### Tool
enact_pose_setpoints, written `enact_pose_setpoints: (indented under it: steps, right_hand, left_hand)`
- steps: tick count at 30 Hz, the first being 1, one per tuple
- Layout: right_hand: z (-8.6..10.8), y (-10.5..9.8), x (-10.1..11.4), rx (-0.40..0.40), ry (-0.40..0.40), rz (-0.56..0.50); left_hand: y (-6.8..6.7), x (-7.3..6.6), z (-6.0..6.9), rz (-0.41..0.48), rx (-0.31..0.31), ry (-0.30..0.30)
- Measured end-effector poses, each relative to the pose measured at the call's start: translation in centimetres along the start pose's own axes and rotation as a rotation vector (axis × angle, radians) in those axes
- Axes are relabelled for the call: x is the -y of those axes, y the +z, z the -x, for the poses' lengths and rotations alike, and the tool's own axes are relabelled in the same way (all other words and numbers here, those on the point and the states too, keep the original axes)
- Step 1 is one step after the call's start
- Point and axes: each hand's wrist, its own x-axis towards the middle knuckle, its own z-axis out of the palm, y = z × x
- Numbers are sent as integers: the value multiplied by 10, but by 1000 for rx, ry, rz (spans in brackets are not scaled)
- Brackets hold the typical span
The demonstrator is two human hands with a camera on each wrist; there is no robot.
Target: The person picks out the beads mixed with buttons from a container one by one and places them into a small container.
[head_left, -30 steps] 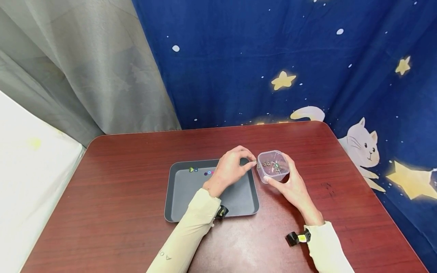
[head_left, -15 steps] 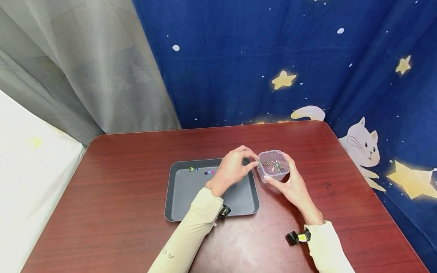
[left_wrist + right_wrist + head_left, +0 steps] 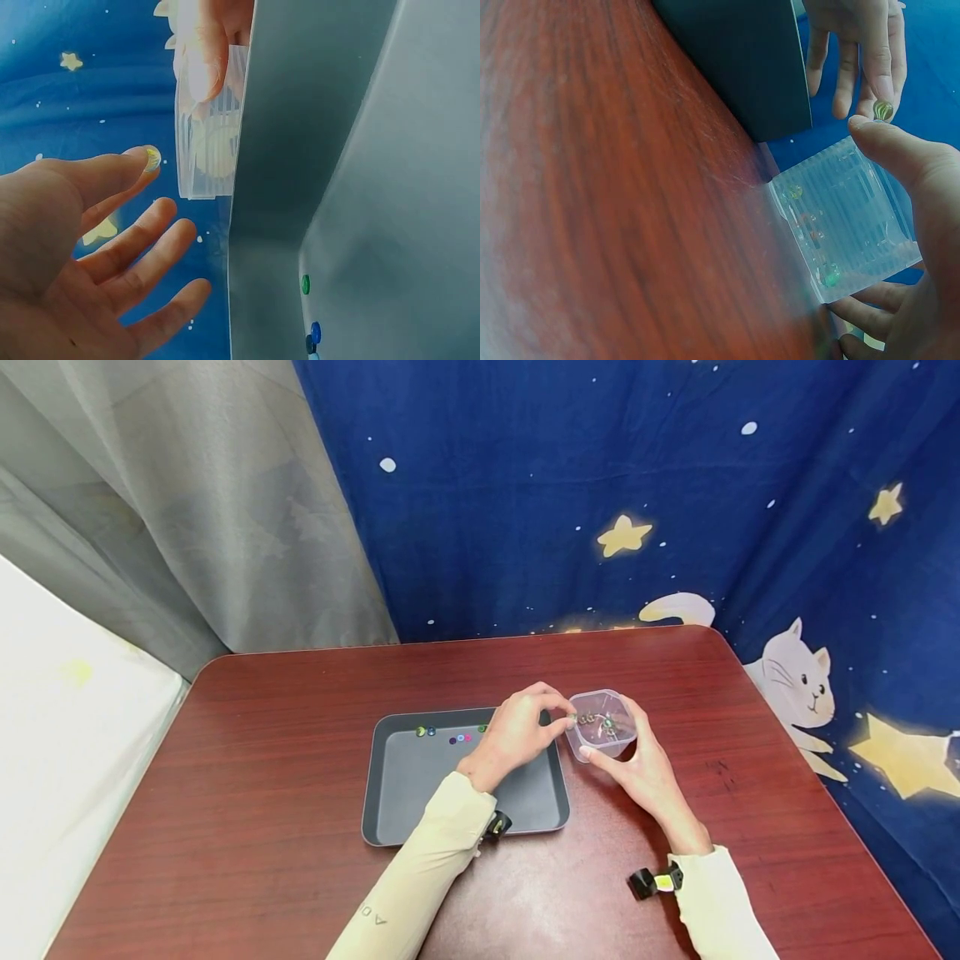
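My left hand [image 3: 517,731] pinches a small clear glass marble [image 3: 883,111] with a yellow-green swirl between thumb and forefinger; its other fingers are spread in the left wrist view. The marble is at the left rim of a clear plastic box [image 3: 604,748]. My right hand [image 3: 637,764] holds that box, thumb on the near side and fingers round the far right side. Several small glassy pieces lie inside, including a green one [image 3: 830,274]. Under the left forearm is a dark grey tray [image 3: 408,797], partly hidden by it.
Along the tray's far side lie a yellow-green round piece [image 3: 420,732], a blue one [image 3: 431,732], and small pieces in purple [image 3: 452,741], pink [image 3: 468,738] and green [image 3: 482,727]. Behind the brown table [image 3: 285,760] hangs a blue star-print curtain [image 3: 525,502].
The left hand has shifted slightly right with the marble, from beside the box to its rim. A green piece in the tray has come into view. The right hand and box stay put.
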Motion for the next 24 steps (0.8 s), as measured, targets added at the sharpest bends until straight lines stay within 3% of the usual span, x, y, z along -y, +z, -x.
enact_pose_setpoints:
  steps: [24]
  right_hand:
    - [-1,0,-4,-10,-2,1]
  left_hand:
    - [4,-5,-3,-25,71,1]
